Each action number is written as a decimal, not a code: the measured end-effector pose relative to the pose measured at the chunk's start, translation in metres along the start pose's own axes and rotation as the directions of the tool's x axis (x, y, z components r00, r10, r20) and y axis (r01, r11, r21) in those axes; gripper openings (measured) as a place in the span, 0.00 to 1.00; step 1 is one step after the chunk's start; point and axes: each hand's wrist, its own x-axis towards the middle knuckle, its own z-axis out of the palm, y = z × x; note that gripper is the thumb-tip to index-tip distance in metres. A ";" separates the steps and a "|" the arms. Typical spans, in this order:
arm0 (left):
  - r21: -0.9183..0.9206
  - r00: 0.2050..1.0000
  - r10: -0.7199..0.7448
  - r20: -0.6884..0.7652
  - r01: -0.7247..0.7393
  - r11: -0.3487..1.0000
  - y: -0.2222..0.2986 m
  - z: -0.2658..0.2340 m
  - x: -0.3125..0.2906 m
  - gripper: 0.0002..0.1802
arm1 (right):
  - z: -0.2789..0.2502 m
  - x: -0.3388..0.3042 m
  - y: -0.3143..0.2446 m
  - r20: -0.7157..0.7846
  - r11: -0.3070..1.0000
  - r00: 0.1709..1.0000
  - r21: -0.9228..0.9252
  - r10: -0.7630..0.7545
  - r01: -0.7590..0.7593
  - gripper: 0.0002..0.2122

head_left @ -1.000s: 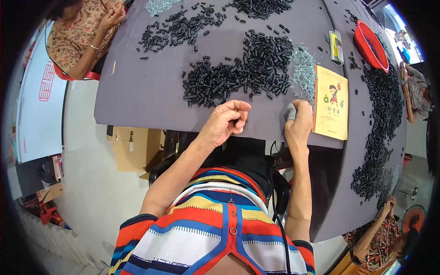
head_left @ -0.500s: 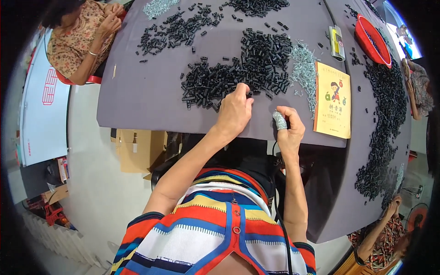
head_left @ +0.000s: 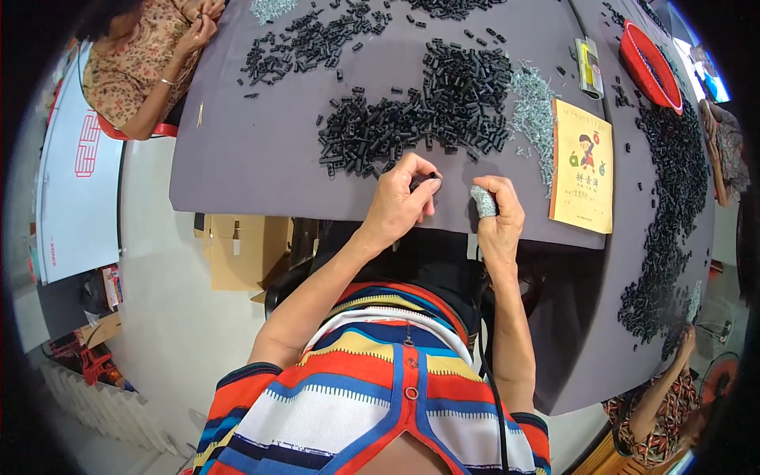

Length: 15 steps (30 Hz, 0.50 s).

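Note:
My left hand (head_left: 400,198) is just above the table's near edge, its thumb and forefinger pinching a small black plastic piece (head_left: 433,176). Beyond it spreads a heap of similar black pieces (head_left: 467,95), short and tube-like. To its right, apart from it, my right hand (head_left: 500,222) is raised with the fingers curled in. A silvery-grey wrapping (head_left: 483,201) covers its thumb. Whether anything tiny sits between that thumb and forefinger cannot be made out. A pile of small silvery screw-like pieces (head_left: 532,111) lies beyond the right hand, against the black heap.
A yellow booklet (head_left: 582,170) lies right of the silvery pile on the grey-covered table (head_left: 245,166). Farther right are a red basket (head_left: 651,67) and a long black heap (head_left: 665,206). Other people sit left (head_left: 131,71) and right (head_left: 657,412). A cardboard box (head_left: 245,253) stands below.
My left hand has drawn back from the edge of the black heap toward me, with a black piece now showing in its pinch. The right hand has stayed nearly in place.

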 end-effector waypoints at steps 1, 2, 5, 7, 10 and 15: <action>-0.003 1.000 -0.003 -0.001 0.003 1.000 -0.001 0.000 -0.002 0.07 | 0.001 0.000 -0.007 0.016 0.999 1.000 0.044 0.013 -0.013 0.13; 0.053 0.998 0.066 -0.021 -0.065 0.996 -0.002 0.000 -0.005 0.07 | 0.003 0.001 -0.011 0.020 0.999 1.000 0.042 0.014 -0.015 0.13; 0.150 0.980 0.195 -0.038 -0.188 0.971 -0.009 0.003 -0.004 0.07 | 0.008 0.000 -0.016 0.125 0.993 0.992 0.118 0.000 -0.015 0.14; 0.176 0.963 0.267 -0.047 -0.255 0.951 -0.011 0.003 -0.005 0.07 | 0.014 0.000 -0.022 0.117 0.993 0.993 0.118 0.004 -0.017 0.15; 0.142 0.969 0.237 -0.072 -0.225 0.964 -0.011 0.004 -0.006 0.07 | 0.018 -0.001 -0.023 0.103 0.991 0.994 0.127 0.025 -0.038 0.15; 0.208 0.950 0.305 -0.061 -0.287 0.935 -0.012 0.004 -0.007 0.09 | 0.015 -0.001 -0.023 0.129 0.996 0.991 0.085 0.019 -0.030 0.14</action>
